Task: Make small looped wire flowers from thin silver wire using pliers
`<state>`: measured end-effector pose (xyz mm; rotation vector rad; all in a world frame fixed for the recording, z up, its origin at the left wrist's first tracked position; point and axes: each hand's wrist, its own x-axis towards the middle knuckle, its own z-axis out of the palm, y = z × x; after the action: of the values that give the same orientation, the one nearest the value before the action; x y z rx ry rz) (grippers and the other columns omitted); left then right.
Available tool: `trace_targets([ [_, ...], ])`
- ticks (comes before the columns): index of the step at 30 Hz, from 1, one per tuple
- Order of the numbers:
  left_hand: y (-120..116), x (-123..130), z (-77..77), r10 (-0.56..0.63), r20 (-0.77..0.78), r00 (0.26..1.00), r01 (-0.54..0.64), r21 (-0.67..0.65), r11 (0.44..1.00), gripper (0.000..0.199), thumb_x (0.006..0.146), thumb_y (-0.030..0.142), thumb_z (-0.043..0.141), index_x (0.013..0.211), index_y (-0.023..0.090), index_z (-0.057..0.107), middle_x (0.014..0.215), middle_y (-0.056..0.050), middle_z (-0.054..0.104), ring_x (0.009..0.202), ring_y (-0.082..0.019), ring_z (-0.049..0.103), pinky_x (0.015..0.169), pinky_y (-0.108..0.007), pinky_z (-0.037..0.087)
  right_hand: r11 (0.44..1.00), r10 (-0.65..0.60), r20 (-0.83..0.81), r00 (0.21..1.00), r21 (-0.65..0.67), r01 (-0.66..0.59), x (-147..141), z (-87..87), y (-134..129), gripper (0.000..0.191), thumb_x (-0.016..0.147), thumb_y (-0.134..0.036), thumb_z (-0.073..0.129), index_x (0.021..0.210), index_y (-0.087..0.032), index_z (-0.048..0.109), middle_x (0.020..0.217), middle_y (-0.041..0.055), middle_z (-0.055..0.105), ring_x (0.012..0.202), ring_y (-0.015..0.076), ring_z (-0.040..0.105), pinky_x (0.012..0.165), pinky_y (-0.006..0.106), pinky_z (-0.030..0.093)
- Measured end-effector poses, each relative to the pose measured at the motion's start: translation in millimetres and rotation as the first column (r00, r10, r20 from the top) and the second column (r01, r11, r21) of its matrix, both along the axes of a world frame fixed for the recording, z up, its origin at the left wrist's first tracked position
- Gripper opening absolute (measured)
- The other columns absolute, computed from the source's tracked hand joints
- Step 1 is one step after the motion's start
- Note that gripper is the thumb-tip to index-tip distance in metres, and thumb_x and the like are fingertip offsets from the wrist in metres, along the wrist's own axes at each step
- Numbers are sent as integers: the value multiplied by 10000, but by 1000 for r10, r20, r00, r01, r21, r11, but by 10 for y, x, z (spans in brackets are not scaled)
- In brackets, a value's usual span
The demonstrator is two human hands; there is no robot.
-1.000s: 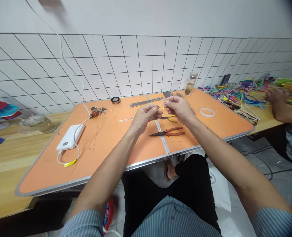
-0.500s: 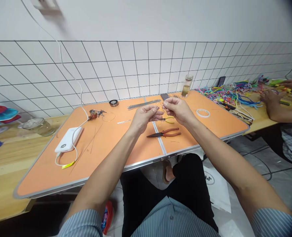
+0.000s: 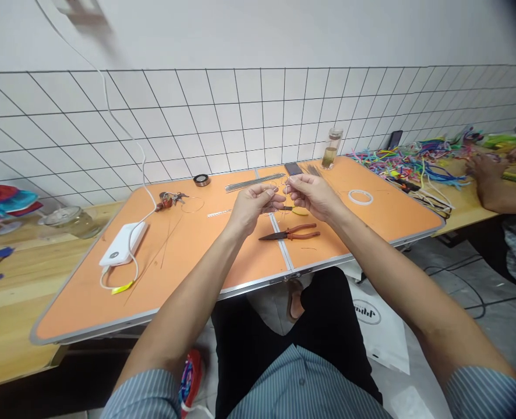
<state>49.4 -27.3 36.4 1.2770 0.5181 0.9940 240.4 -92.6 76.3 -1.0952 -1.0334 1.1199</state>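
Observation:
Above the orange table (image 3: pixel 188 250), my left hand (image 3: pixel 255 205) and my right hand (image 3: pixel 311 195) are raised close together, fingers pinched on a thin bent wire (image 3: pixel 286 189). The wire's exact shape is too fine to make out. Below them lie pliers with red-orange handles (image 3: pixel 289 233), jaws pointing left. Yellow-handled pliers (image 3: pixel 299 210) show partly behind my fingers. A bundle of straight metal wires (image 3: pixel 253 183) rests behind my left hand, and a flat metal strip (image 3: pixel 218 213) lies left of it.
Black tape roll (image 3: pixel 201 180), keys (image 3: pixel 175 199), white power bank with cable (image 3: pixel 123 244), phone (image 3: pixel 292 169), glass bottle (image 3: pixel 331 148) and white ring (image 3: pixel 360 197) lie around. At right, a person's hands (image 3: pixel 489 169) are near colourful pipe cleaners (image 3: pixel 415 163).
The view has shifted slightly. My hands have come a little closer together, still pinching the wire. At right, the other person's hands have moved slightly.

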Motion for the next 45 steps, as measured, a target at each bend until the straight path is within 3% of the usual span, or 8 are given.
trace_targets([
  [7, -66, -46, 69, 12, -62, 998, -12, 10, 1000, 491, 780, 555, 951, 1025, 165, 780, 938, -99, 842, 753, -168, 782, 743, -294, 608, 999, 25, 62, 998, 35, -27, -31, -38, 42, 468, 692, -500, 1059, 782, -189, 721, 817, 27, 770, 628, 76, 593, 542, 188, 532],
  [13, -66, -105, 143, 63, -120, 991, -55, 62, 997, 415, 803, 553, 932, 901, 177, 787, 836, -57, 783, 674, -138, 714, 683, -279, 568, 987, 124, 127, 984, 87, -136, -103, -91, 160, 480, 724, -582, 1017, 794, -190, 748, 785, 10, 719, 661, 85, 590, 577, 203, 526],
  [17, 0, -146, 64, 124, -91, 988, -122, 32, 992, 375, 777, 501, 949, 844, 192, 748, 692, -4, 700, 581, -109, 624, 617, -259, 518, 974, 201, 124, 972, 80, -212, -148, -161, 252, 491, 756, -640, 985, 837, -204, 774, 876, 34, 758, 703, 100, 617, 622, 227, 557],
  [22, 51, -239, -69, 170, -74, 983, -171, -17, 985, 405, 758, 495, 971, 849, 191, 719, 678, 10, 685, 579, -95, 602, 605, -238, 504, 963, 262, 49, 964, 45, -265, -224, -253, 333, 542, 781, -719, 934, 891, -205, 800, 926, 62, 775, 767, 128, 666, 636, 222, 574],
  [31, 144, -360, -161, 155, -94, 983, -161, -57, 985, 315, 830, 422, 912, 827, 193, 695, 694, 17, 706, 554, -83, 614, 578, -208, 467, 962, 249, 165, 954, 73, -263, -298, -332, 486, 370, 897, -572, 883, 897, -213, 796, 949, 47, 777, 766, 122, 654, 681, 243, 566],
  [39, 385, -394, -207, 171, -154, 973, -179, -37, 983, 291, 831, 416, 905, 848, 192, 721, 666, 12, 692, 521, -80, 573, 537, -211, 435, 972, 183, 263, 947, 99, -216, -292, -328, 742, 199, 928, -359, 867, 876, -195, 767, 854, 22, 755, 692, 108, 628, 672, 261, 535],
  [45, 550, -385, -352, 159, -149, 976, -164, -16, 986, 287, 835, 414, 923, 853, 189, 744, 682, 5, 703, 546, -83, 586, 557, -209, 463, 969, 209, 258, 943, 74, -235, -261, -487, 957, 210, 925, -369, 866, 866, -199, 757, 832, 26, 757, 674, 119, 627, 657, 282, 539],
])
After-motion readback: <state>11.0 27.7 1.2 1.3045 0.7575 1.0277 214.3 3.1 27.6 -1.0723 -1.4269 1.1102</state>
